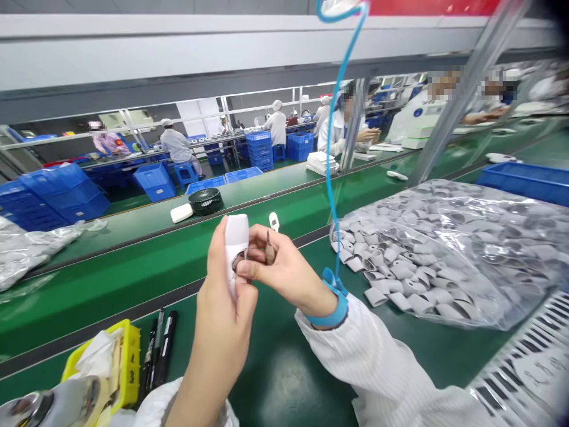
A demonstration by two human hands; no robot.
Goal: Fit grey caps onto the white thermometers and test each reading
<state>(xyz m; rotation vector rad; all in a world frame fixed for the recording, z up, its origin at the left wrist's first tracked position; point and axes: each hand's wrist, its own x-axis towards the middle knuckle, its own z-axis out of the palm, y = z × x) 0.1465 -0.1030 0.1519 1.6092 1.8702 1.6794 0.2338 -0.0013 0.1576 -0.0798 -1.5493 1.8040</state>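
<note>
My left hand (224,320) is wrapped around a white handheld device with a grey cap (237,230), held upright above the bench. On its side is a dark round opening, partly covered by my fingers. The thumb and index finger of my right hand (278,261) press at that opening; any small part pinched there is hidden. A slim pointed metal tool, like tweezers (269,252), is tucked in the fingers of the same hand. Around my right wrist sits a blue wrist strap (331,311) with a coiled blue cord (331,160) rising from it.
A clear bag of grey plastic sleeves (413,267) lies to the right, before a blue tray (528,181). A similar white device (274,222) lies on the green conveyor (146,252). At left are a yellow bin (132,362) and black pens (165,347). Co-workers sit beyond.
</note>
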